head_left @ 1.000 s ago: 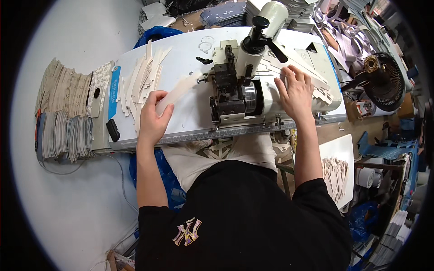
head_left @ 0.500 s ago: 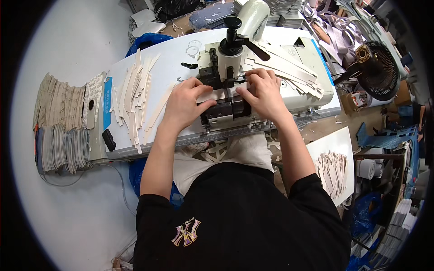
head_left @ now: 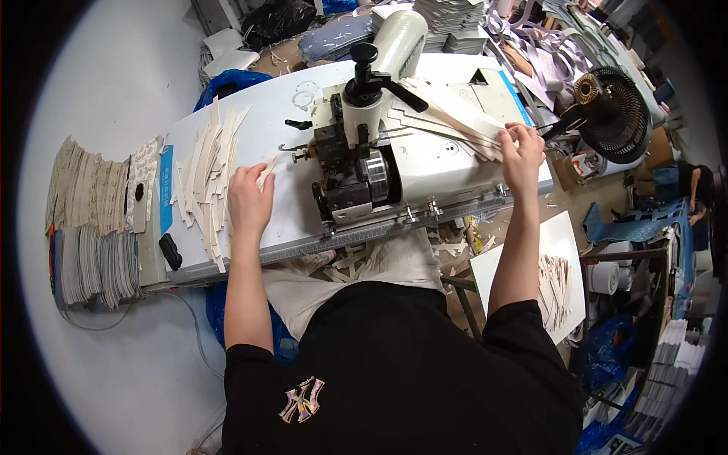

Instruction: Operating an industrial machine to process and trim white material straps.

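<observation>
My left hand (head_left: 251,202) is pinched round the end of a pale strip (head_left: 267,168), right beside the loose pile of cream strips (head_left: 205,168) on the left of the white table. Over on the right, my right hand (head_left: 522,158) has its fingers closed at the ends of a bundle of cream strips (head_left: 447,125) lying on top of the machine bed. Between my hands stands a cream skiving machine (head_left: 432,176), with a black knob and lever on top and a round metal drum (head_left: 375,176) in front. Neither hand touches the drum.
Stacked grey and beige sheets (head_left: 98,254) stand at the table's left end. A black fan (head_left: 613,114) is at the right, beyond the table. A white board (head_left: 493,265) by my right side carries more strips. A ruler-marked rail (head_left: 296,247) edges the table's front.
Both hands have left the middle of the machine. The left moved to the strip by the left pile; the right moved to the strips on the bed. The view has shifted slightly.
</observation>
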Demonstrator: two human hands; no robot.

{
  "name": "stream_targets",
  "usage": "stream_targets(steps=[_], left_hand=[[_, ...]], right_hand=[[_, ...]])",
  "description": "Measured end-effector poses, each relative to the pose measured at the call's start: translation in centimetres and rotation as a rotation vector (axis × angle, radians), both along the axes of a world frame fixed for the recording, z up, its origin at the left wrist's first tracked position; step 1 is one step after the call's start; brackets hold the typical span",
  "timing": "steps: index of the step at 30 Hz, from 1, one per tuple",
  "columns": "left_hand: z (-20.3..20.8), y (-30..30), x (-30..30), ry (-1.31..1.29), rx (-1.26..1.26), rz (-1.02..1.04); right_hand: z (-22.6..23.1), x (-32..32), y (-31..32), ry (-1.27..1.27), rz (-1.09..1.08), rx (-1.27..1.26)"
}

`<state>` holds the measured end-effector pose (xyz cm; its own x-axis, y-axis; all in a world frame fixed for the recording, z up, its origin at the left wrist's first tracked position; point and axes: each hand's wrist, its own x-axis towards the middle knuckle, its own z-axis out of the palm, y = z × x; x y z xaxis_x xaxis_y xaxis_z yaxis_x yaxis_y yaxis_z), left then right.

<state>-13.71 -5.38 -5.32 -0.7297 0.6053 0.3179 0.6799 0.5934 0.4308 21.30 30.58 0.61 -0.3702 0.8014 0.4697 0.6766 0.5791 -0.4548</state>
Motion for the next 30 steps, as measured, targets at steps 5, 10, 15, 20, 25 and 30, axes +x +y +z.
stream_targets(steps=[5, 10, 15, 20, 25, 30], left_hand=[[-4.8, -4.4, -1.6, 0.019, -0.231, 0.229], [-5.6, -4.5, -2.0, -0.039, -0.170, 0.210], [-2.6, -5.0, -1.6, -0.105, 0.131, 0.147], [6.1, -4.2, 2.0, -0.318, 0.298, -0.194], [8.5, -1.5, 4.1, -0.321, 0.195, -0.419], [7.5, 3.1, 5.2, -0.185, 0.140, -0.485]], right_hand=[[-1.2, -1.7, -1.1, -0.170, -0.084, 0.022], [0.7, -1.1, -1.6, -0.124, -0.295, 0.217], [1.6, -3.9, -5.2, -0.044, 0.164, 0.208], [0.0, -7.6, -9.2, 0.064, 0.440, -0.004], [-0.1, -9.5, -11.2, 0.056, 0.553, -0.104], [0.1, -10.8, -11.8, 0.002, 0.616, -0.060]])
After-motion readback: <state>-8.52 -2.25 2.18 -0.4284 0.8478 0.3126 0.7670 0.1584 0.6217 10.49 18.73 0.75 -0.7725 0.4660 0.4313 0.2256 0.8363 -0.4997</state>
